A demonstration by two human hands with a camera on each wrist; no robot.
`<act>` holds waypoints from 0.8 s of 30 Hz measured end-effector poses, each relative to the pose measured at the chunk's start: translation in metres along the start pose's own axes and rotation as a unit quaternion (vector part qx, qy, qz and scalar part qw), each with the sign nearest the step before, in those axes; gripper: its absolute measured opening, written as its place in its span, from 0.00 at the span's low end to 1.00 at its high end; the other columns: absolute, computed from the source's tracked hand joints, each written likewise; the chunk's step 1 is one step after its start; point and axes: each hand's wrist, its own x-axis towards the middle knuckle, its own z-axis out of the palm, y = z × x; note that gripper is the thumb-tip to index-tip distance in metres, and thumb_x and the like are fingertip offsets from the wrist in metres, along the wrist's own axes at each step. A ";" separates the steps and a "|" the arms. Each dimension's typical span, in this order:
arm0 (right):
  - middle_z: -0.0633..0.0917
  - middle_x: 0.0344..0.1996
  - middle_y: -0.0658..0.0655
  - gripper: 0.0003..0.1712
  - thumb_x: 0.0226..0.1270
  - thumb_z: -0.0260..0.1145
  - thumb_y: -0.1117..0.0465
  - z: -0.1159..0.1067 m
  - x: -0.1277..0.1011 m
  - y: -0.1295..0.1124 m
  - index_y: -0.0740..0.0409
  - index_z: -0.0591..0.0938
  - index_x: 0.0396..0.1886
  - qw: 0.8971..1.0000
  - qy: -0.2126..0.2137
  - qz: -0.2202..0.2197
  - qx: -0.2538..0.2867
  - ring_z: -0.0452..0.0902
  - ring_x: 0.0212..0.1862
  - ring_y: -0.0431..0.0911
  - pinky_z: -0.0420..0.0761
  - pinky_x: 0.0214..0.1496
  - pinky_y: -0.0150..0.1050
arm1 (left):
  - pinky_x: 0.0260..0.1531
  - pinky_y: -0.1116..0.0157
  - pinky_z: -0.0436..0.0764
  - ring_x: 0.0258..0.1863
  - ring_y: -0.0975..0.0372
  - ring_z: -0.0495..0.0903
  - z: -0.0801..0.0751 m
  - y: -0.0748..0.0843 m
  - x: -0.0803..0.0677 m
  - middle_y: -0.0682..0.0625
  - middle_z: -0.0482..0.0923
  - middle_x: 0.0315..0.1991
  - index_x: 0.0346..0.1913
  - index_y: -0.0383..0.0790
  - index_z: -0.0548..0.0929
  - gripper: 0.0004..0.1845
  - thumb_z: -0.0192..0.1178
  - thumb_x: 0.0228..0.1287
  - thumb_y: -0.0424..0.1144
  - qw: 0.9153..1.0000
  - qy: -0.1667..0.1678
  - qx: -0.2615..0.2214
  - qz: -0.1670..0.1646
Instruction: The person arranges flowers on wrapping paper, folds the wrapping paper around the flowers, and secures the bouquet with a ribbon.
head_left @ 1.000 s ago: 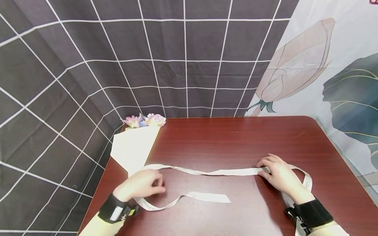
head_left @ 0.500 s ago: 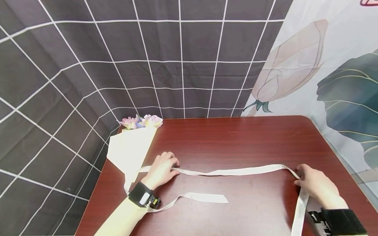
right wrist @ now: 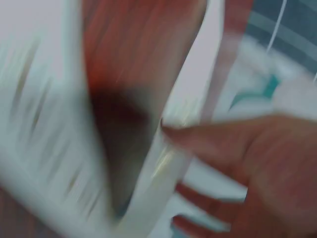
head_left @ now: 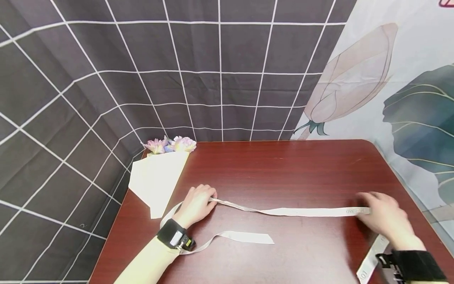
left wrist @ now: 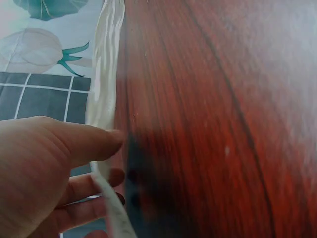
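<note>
A long white ribbon printed with lettering stretches across the table between both hands. My left hand pinches it near the paper-wrapped bouquet; in the left wrist view the ribbon passes between thumb and fingers. At the right, my right hand pinches the other stretch, its thumb lying on the ribbon in the blurred right wrist view. One tail hangs below the right hand toward the front edge. Another tail curls out from under the left wrist, its slanted cut end lying mid-table.
A bouquet in white paper with pink flowers lies at the table's left back corner. The reddish-brown table meets a dark gridded cloth behind and at left. A floral white cloth hangs at right.
My left hand has moved up and right onto the ribbon and pinches it. My right hand has slid right along the ribbon, and the stretch between the hands is now straighter.
</note>
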 end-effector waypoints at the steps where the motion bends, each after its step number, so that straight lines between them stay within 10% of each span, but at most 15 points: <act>1: 0.75 0.49 0.72 0.29 0.44 0.76 0.52 0.004 0.001 -0.015 0.56 0.79 0.48 0.998 0.016 -0.054 0.014 0.64 0.52 0.72 0.68 0.40 0.71 | 0.28 0.63 0.66 0.31 0.63 0.75 0.001 0.001 0.001 0.60 0.74 0.26 0.28 0.54 0.76 0.07 0.66 0.54 0.43 1.000 0.004 0.002 -0.002; 7: 0.76 0.55 0.67 0.16 0.44 0.77 0.46 0.034 0.017 -0.075 0.41 0.80 0.30 0.974 0.020 -0.214 0.078 0.60 0.63 0.73 0.62 0.58 0.66 | 0.27 0.65 0.66 0.28 0.65 0.77 0.003 0.003 0.005 0.62 0.73 0.23 0.31 0.53 0.74 0.09 0.65 0.53 0.40 0.999 0.034 -0.009 -0.005; 24: 0.81 0.40 0.62 0.14 0.53 0.73 0.59 0.034 0.033 -0.056 0.47 0.73 0.22 0.978 0.072 -0.193 0.040 0.72 0.53 0.64 0.68 0.56 0.59 | 0.25 0.68 0.71 0.23 0.67 0.71 0.000 -0.018 -0.007 0.59 0.76 0.29 0.43 0.50 0.76 0.15 0.66 0.54 0.45 0.996 -0.008 -0.073 -0.052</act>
